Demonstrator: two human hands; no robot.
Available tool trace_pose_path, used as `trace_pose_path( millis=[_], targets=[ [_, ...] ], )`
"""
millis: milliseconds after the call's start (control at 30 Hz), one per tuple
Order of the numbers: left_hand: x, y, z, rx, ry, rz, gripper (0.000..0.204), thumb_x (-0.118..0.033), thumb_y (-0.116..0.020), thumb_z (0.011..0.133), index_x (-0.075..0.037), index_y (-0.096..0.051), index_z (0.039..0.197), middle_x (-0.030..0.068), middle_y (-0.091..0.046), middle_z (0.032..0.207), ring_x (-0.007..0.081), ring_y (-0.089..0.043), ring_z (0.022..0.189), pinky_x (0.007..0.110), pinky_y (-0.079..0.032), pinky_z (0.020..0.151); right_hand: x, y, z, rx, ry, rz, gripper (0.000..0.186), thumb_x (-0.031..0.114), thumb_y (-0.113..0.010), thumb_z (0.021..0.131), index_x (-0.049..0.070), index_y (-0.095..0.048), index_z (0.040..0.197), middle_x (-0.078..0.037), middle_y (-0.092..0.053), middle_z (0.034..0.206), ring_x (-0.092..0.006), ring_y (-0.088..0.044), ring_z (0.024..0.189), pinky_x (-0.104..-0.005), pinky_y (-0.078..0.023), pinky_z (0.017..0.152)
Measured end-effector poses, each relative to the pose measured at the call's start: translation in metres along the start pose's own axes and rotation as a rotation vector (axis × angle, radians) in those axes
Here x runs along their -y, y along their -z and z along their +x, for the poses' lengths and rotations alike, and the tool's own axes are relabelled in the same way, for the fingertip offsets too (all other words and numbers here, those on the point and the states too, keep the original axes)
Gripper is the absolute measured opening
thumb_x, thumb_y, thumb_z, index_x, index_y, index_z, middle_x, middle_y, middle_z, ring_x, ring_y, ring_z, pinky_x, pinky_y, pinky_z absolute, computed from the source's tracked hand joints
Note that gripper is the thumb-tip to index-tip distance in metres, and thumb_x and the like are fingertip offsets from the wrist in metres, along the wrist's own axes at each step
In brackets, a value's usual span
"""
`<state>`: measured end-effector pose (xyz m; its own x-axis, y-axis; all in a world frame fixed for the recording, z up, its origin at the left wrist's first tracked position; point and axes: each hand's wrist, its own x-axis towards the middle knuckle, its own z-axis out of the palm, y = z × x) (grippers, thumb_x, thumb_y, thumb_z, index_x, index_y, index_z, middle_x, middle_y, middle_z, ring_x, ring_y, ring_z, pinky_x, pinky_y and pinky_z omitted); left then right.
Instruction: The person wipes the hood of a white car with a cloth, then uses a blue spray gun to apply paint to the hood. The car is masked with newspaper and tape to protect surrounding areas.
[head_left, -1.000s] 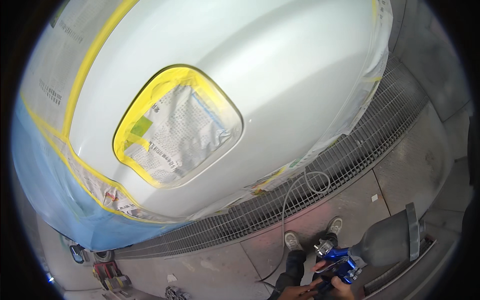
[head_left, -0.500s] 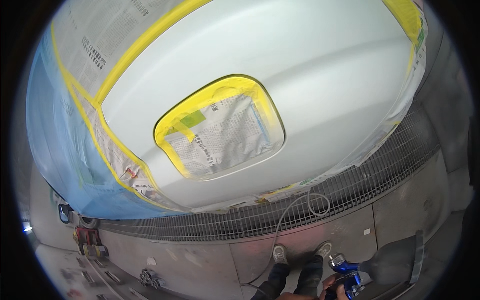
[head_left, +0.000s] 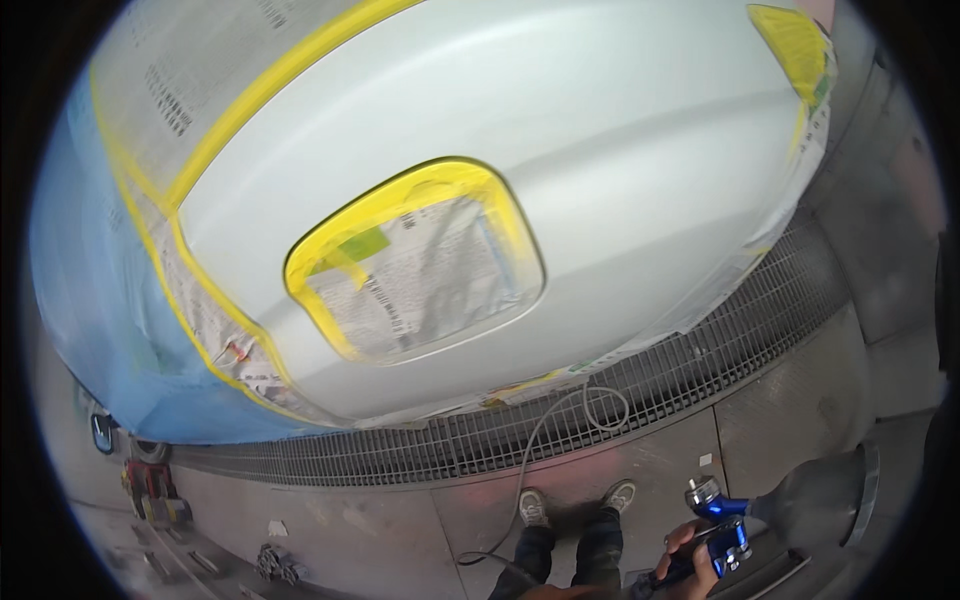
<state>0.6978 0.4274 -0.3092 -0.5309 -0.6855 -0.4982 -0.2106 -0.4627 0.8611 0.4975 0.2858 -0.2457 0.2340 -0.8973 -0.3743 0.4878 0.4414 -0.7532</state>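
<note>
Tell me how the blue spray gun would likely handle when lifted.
The spray gun probably tugs toward its bulky grey cup, the largest part by far. Its bright blue glints suggest a smooth, perhaps slippery finish. Its crisp shape looks rigid, so bending seems unlikely.

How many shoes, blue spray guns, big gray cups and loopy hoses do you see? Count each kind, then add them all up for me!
Shoes: 2, the left shoe and the right shoe
Blue spray gun: 1
Big gray cup, on the spray gun: 1
Loopy hose: 1
Total: 5
</note>
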Motion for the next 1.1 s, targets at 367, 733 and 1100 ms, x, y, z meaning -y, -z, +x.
trace_pose_path(
  millis=[367,733,1100],
  targets=[
    [0.012,-0.001,-0.015,-0.119,0.301,0.030,0.068,-0.037,-0.071,0.090,-0.009,-0.046,0.146,0.0150,-0.071,0.086,0.0330,-0.068,0.083,0.045,-0.054,0.079,-0.021,0.035,-0.007,-0.241,0.043,0.019,0.033,0.028,-0.055,0.100,-0.001,-0.051,0.116,-0.013,-0.059,0.098,-0.0196,-0.061,0.064,-0.0287,-0.050,0.056],
    [0.053,-0.012,-0.046,-0.054,0.196,0.368,0.074,-0.042,-0.075,0.083,-0.010,-0.050,0.144,0.0203,-0.067,0.113,0.0403,-0.063,0.101,0.052,-0.050,0.087,0.008,0.001,-0.005,-0.239,0.108,-0.033,0.039,0.032,-0.064,0.092,-0.003,-0.054,0.107,-0.014,-0.060,0.089,-0.0203,-0.061,0.069,-0.0270,-0.052,0.047],
    [0.025,0.001,-0.085,-0.159,0.354,0.437,0.069,-0.046,-0.075,0.078,-0.016,-0.054,0.137,0.0181,-0.070,0.106,0.0388,-0.067,0.098,0.048,-0.052,0.081,0.061,-0.107,-0.013,-0.148,0.193,-0.008,0.038,0.039,-0.051,0.101,0.001,-0.054,0.107,-0.007,-0.056,0.092,-0.0128,-0.059,0.082,-0.0249,-0.050,0.045]
  ],
)
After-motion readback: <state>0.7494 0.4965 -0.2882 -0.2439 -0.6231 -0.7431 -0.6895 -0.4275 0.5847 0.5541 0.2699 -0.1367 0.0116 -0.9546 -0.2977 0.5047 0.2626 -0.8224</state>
